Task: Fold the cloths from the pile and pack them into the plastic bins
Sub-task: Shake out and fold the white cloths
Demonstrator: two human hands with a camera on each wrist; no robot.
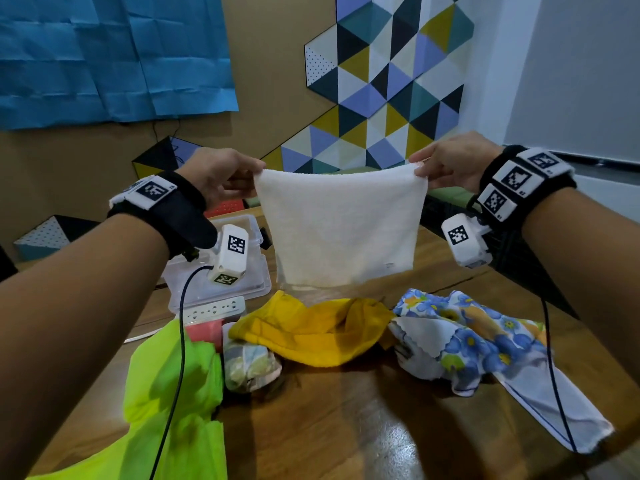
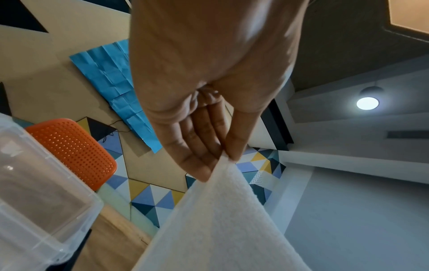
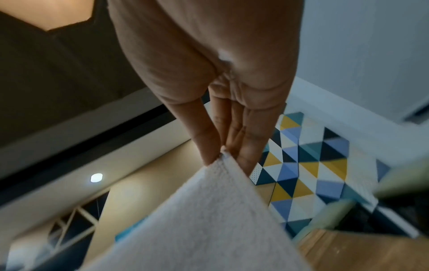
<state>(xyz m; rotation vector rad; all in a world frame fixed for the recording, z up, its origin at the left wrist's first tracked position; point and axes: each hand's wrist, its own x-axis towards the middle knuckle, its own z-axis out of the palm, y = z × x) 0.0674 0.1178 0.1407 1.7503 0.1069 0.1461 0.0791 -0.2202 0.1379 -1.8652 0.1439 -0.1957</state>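
Observation:
I hold a white towel (image 1: 341, 225) up in the air, stretched flat above the table. My left hand (image 1: 251, 183) pinches its top left corner, and my right hand (image 1: 420, 171) pinches its top right corner. The left wrist view shows the fingers (image 2: 197, 155) and thumb clamped on the towel (image 2: 223, 220). In the right wrist view the fingers (image 3: 246, 146) pinch the towel (image 3: 209, 220) the same way. Below lie a yellow cloth (image 1: 311, 330), a blue floral cloth (image 1: 467, 337), a lime green cloth (image 1: 173, 393) and a small balled patterned cloth (image 1: 249, 367). A clear plastic bin (image 1: 252, 271) stands behind my left wrist.
The wooden table (image 1: 346, 427) shows bare wood near me. A white power strip (image 1: 213, 308) and a red object (image 1: 204, 332) lie by the bin. An orange perforated chair (image 2: 72, 148) stands beyond the table. Camera cables hang from both wrists.

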